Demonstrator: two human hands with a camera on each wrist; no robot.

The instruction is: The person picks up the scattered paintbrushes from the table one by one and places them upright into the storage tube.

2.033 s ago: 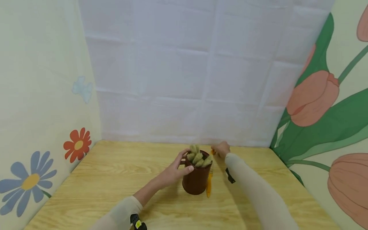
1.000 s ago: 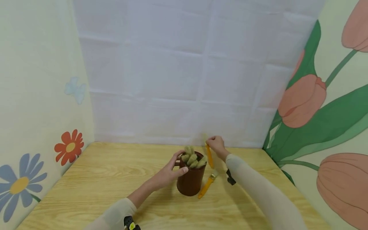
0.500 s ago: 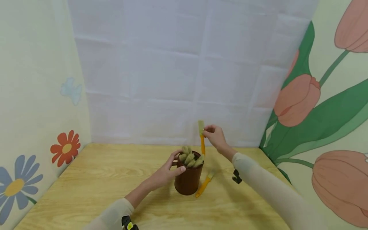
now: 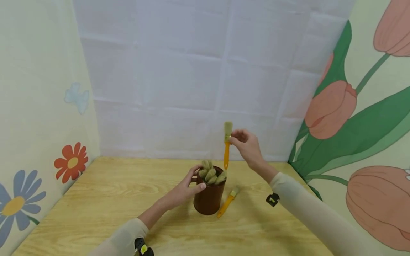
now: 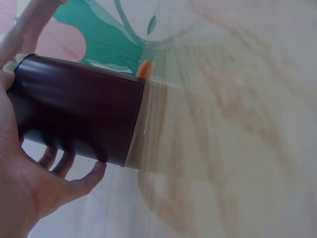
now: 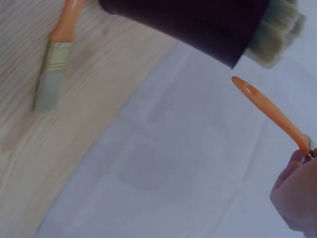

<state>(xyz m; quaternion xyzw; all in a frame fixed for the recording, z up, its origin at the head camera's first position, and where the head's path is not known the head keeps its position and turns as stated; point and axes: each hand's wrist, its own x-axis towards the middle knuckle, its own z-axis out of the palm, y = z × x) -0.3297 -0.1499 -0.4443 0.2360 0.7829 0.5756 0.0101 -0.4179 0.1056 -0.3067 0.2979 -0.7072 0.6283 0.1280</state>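
Observation:
A dark brown mug-like container (image 4: 208,199) stands upright on the wooden table, with several pale brush heads (image 4: 211,174) poking out of its top. My left hand (image 4: 185,190) holds it around its handle side, thumb on the near wall; the left wrist view shows the fingers curled along the container (image 5: 79,109). Just right of the container and above its rim, my right hand (image 4: 248,144) pinches a paintbrush (image 4: 226,153) near its metal band, bristles up and orange handle hanging down. A second orange-handled paintbrush (image 4: 226,205) lies on the table against the container's right side.
The wood-grain table (image 4: 128,199) ends at a white sheet (image 4: 160,89) behind. Flower-printed walls stand at the left (image 4: 38,106) and right (image 4: 368,149).
My right hand has lifted a paintbrush off the table and raised it upright beside the container. The other paintbrush now lies turned at a slant. My left hand keeps its hold.

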